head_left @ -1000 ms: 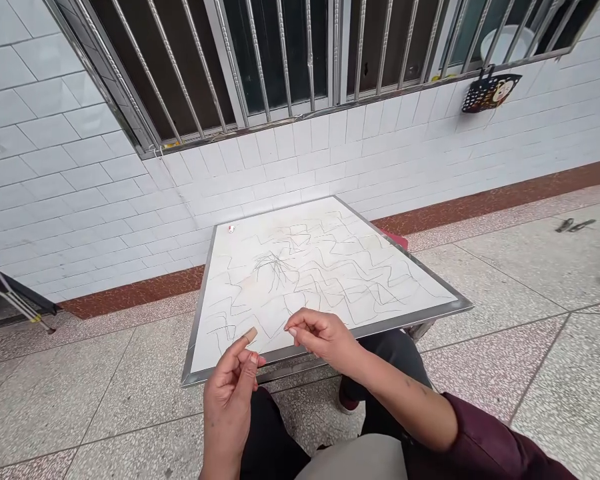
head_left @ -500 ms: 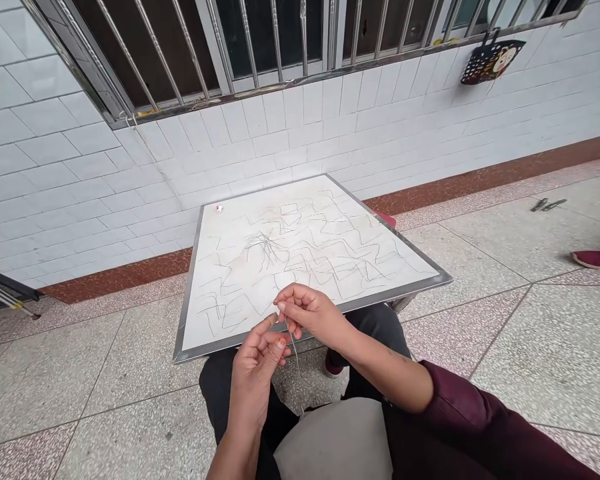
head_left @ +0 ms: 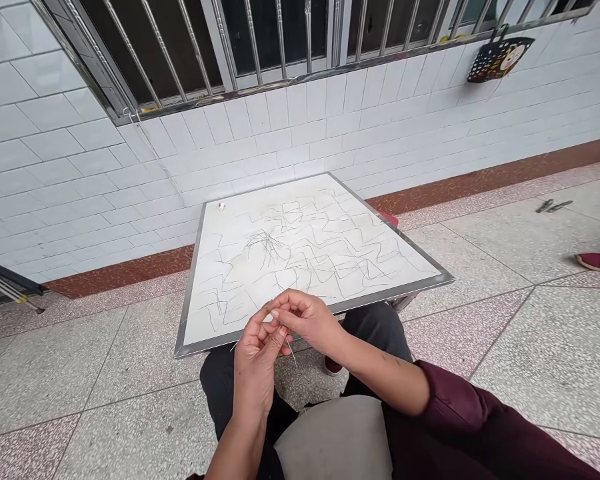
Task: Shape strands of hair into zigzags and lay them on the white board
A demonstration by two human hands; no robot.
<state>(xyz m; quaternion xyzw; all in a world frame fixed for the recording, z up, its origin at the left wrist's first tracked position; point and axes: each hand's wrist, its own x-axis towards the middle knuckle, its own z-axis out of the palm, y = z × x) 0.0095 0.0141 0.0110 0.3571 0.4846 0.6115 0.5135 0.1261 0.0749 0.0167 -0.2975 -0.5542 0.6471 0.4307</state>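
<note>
Beyond the near edge of the surface (head_left: 194, 267), the left hand (head_left: 253, 357) held a narrow grip around a thin strand (head_left: 291, 352), with bent dark strands (head_left: 265, 241) lying past it. The right hand (head_left: 313, 325) pinched close beside, apparently working the same strand; the next move seemed to call for fine fingertip control.

My head-worn camera looks forward and steeply down from above my lap, close over the square white metal-edged surface (head_left: 350, 287), and takes in the white tiled wall (head_left: 260, 150) beyond.

White table (head_left: 260, 197) bearing apparent wires (head_left: 266, 243).
</note>
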